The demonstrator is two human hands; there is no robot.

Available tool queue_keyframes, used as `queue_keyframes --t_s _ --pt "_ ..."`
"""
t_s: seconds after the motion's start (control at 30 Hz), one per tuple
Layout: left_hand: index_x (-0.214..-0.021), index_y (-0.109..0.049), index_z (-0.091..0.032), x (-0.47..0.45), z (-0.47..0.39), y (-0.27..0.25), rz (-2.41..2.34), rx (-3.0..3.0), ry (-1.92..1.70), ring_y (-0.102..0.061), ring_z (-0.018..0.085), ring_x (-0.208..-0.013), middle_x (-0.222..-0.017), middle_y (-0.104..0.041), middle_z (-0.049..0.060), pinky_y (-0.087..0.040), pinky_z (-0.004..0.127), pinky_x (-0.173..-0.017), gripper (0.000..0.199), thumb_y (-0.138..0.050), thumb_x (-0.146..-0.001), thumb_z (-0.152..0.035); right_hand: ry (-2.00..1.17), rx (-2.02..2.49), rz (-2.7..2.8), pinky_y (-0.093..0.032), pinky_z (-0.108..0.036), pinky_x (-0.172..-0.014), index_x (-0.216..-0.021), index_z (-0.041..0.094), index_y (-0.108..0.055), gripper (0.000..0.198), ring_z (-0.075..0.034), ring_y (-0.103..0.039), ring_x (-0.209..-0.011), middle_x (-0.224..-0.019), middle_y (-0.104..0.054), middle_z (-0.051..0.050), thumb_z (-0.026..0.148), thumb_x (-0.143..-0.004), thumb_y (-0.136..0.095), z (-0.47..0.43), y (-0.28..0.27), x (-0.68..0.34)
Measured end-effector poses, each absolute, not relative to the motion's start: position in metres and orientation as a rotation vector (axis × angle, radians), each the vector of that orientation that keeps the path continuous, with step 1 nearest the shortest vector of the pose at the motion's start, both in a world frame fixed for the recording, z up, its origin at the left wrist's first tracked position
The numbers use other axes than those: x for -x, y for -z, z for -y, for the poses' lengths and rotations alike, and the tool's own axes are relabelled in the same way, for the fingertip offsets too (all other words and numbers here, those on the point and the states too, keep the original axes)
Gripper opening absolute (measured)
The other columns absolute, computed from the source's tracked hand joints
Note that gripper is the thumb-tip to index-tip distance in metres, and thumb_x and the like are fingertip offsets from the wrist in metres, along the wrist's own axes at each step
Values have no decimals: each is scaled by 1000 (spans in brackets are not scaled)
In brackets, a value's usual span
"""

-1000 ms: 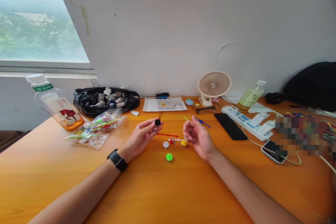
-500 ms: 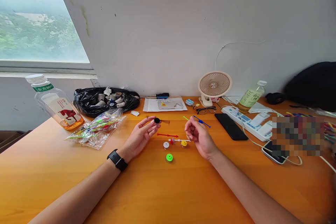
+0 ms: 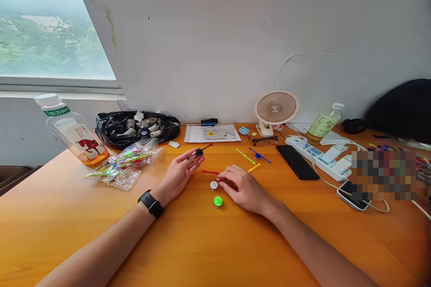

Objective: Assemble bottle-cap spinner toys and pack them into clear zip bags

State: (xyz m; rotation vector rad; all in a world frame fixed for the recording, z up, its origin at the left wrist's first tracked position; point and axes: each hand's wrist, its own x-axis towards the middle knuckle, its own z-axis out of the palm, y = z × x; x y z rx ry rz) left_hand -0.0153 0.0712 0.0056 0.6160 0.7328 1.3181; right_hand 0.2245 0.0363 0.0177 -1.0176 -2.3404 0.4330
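Note:
Above the table, my left hand (image 3: 178, 174) is closed on a black arrow spinner (image 3: 200, 152), a thin pointer with a round hub, held between thumb and fingers. My right hand (image 3: 245, 190) is low over the table, thumb and fingers closed around a small red spinner base (image 3: 221, 180), mostly hidden by the fingers. Just left of it stands a white spinner base (image 3: 213, 185), with a green spinner base (image 3: 218, 201) nearer to me. A red arrow (image 3: 209, 171) lies between my hands. Beyond my right hand are a yellow arrow (image 3: 254, 167), a lime-green arrow (image 3: 245, 156) and a blue arrow (image 3: 259, 156).
At the left are a tilted-looking bottle (image 3: 79, 139), a clear bag of colourful parts (image 3: 124, 166) and a black bag (image 3: 104, 128). A fan (image 3: 276, 107) and glasses (image 3: 266, 141) are at the back. On the right lie a phone (image 3: 296, 162) and a power strip (image 3: 313, 154).
My right hand has come down from its raised place to the red base. The black spinner's pointer, blurred before, now shows clearly at a different angle in my left hand.

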Motion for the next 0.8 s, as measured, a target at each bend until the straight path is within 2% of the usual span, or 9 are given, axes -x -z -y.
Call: queue_keyframes --t_s 0.17,0.27,0.37,0.43,0.57,0.67,0.8 --pt "-110 -77 -13 18 -73 -3 -757 -620 -1327 -76 16 -99 -115 -78 12 -61 23 -91 23 -82 -87 -16 -506 1051 2235 -51 -37 -86 -117 24 -69 19 -23 -66 -94 -102 -72 -7 21 -103 -56 -41 -11 -226" --pt "-109 -77 -13 19 -73 -4 -780 -618 -1335 -76 17 -100 -116 -78 12 -61 24 -92 24 -83 -85 -15 -550 1082 2115 -53 -36 -83 -124 25 -67 24 -22 -67 -91 -103 -71 -6 22 -103 -56 -44 -6 -227" --pt "-104 -76 -13 19 -75 -5 -787 -597 -1360 -75 17 -98 -110 -79 11 -59 27 -96 21 -83 -84 -14 -573 1070 2034 -54 -34 -79 -119 25 -69 22 -21 -67 -91 -105 -69 -7 23 -103 -55 -47 -4 -227" --pt "-101 -76 -13 21 -76 -5 -778 -587 -1380 -75 16 -95 -103 -79 10 -59 28 -96 18 -82 -85 -18 -557 1045 2026 -55 -35 -83 -116 25 -70 22 -22 -67 -94 -106 -68 -8 21 -103 -54 -47 -5 -228" --pt "-102 -77 -13 26 -79 -4 -915 -752 -1384 -72 15 -83 -96 -78 8 -58 27 -83 30 -87 -81 -33 -511 1015 2040 -54 -37 -86 -120 27 -72 31 -23 -66 -98 -107 -66 -8 15 -102 -49 -46 -7 -228" --pt "-103 -78 -13 31 -80 -2 -1115 -1036 -1370 -69 17 -80 -94 -78 8 -53 26 -74 39 -93 -72 -32 -470 1008 2061 -54 -35 -84 -114 26 -75 36 -22 -65 -98 -108 -62 -9 11 -100 -47 -46 -7 -228" --pt "-91 -79 -17 35 -82 5 -1223 -1406 -1356 -63 18 -72 -78 -74 4 -44 26 -68 24 -91 -72 -26 -471 1014 2096 -55 -34 -86 -118 26 -73 33 -22 -64 -101 -111 -59 -9 14 -102 -48 -45 -6 -228"
